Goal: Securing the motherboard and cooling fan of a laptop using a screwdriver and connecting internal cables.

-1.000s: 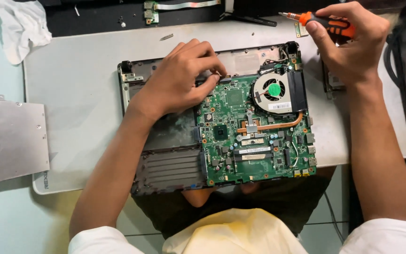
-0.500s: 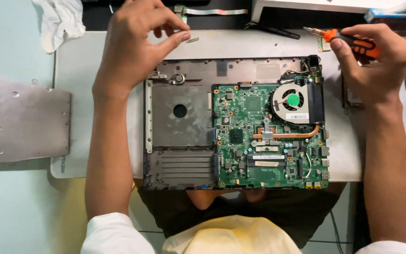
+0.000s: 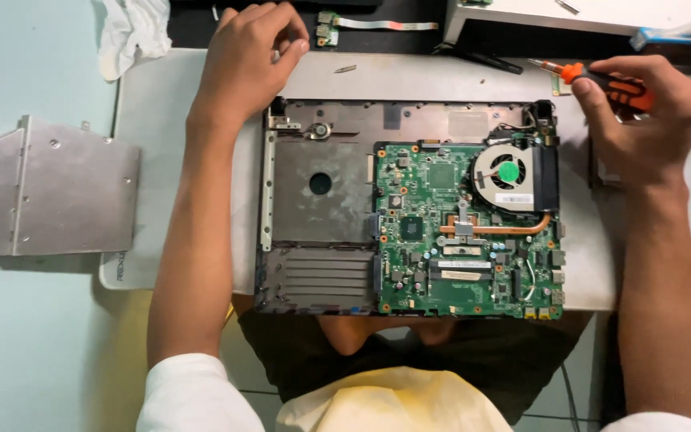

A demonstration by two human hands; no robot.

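Laptop base: opened, green board exposed.
Left hand: your fingers pinched, contents unclear; had lifted off base.
Right hand: you still gripped orange screwdriver.

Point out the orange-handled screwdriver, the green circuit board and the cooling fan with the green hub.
orange-handled screwdriver (image 3: pixel 601 80), head view, on the orange grip by the right hand's fingers.
green circuit board (image 3: pixel 417 232), head view, on its middle.
cooling fan with the green hub (image 3: pixel 508 172), head view, on the hub.
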